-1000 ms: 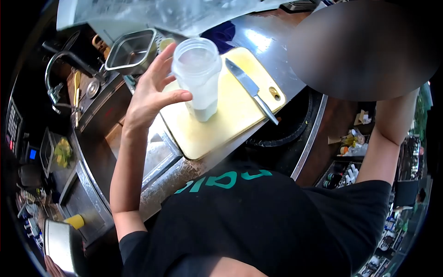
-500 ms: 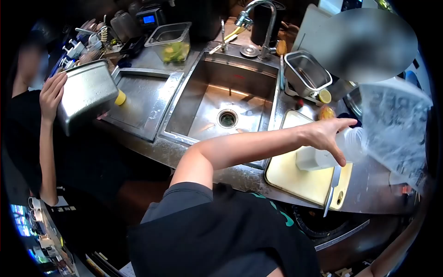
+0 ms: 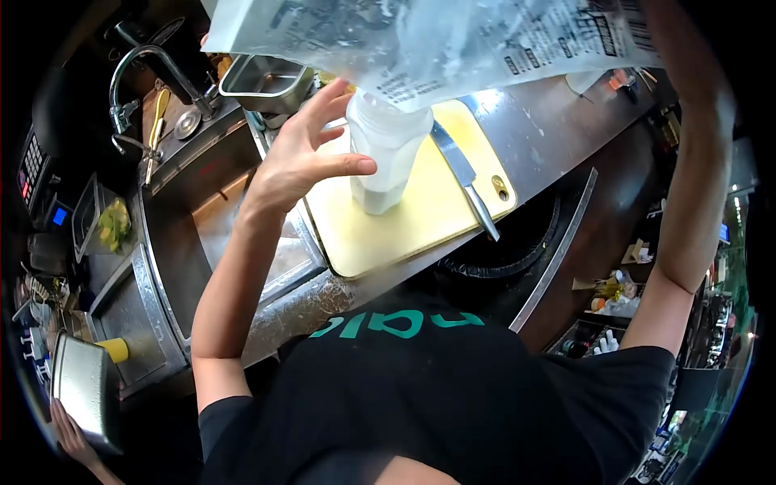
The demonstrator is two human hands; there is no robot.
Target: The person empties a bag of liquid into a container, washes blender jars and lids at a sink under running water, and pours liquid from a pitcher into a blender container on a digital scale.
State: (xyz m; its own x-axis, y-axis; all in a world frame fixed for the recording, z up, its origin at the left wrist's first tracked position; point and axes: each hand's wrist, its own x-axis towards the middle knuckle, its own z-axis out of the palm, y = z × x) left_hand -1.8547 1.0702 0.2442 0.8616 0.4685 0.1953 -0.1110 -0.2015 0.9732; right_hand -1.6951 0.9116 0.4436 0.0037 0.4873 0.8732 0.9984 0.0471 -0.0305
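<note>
My left hand [image 3: 303, 153] is open beside a translucent white plastic bottle [image 3: 388, 153], thumb and fingers spread along its near side. Whether the thumb touches the plastic I cannot tell. The bottle stands upright on a yellowish cutting board [image 3: 347, 242], its upper end partly covered by a large printed plastic bag [image 3: 453, 48]. Pale, cloudy contents show inside the bag. My right arm reaches up past the bag's right side, and the hand is beyond the top edge. A knife [image 3: 461, 166] rests on the board right of the bottle, its handle over the counter edge.
Left of the board is a steel sink [image 3: 218, 218] with a faucet [image 3: 121, 113]. A metal pan [image 3: 267, 81] sits behind the board. A co-worker's hand [image 3: 71, 432] holds another metal pan [image 3: 85, 388] at lower left. A dark round bin [image 3: 517, 242] is below the counter.
My view has swung right, so the sink and co-worker now appear further left. The bag now hangs over the bottle's top. My left hand remains spread by the bottle.
</note>
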